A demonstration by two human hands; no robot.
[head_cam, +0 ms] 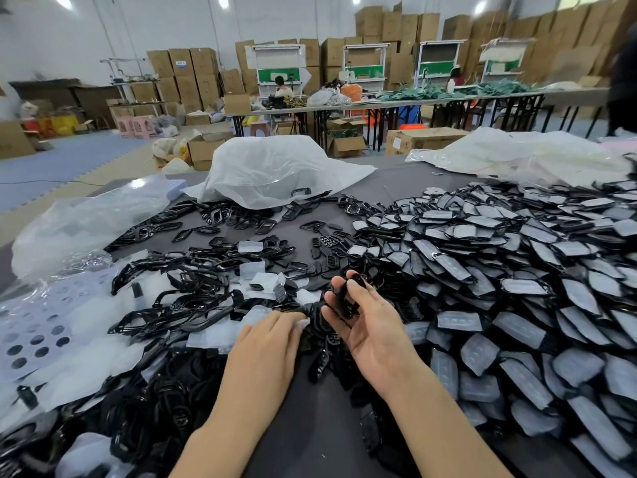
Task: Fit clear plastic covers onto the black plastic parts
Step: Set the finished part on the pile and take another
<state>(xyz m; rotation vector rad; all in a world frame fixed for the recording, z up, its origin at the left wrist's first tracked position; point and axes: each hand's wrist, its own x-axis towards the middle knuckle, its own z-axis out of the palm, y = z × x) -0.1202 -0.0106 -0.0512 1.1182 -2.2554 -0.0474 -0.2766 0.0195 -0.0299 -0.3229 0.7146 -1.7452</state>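
Bright overhead light; warped, blurred edges

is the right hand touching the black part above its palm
Touching. The head view shows the right hand, palm up, with thumb and fingers curled round the black part.

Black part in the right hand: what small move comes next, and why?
Probably pinch up the clear cover at the fingertips of the left hand and carry it to the black part. The right hand holds that part with no cover on it, while the left hand lies flat, gripping nothing.
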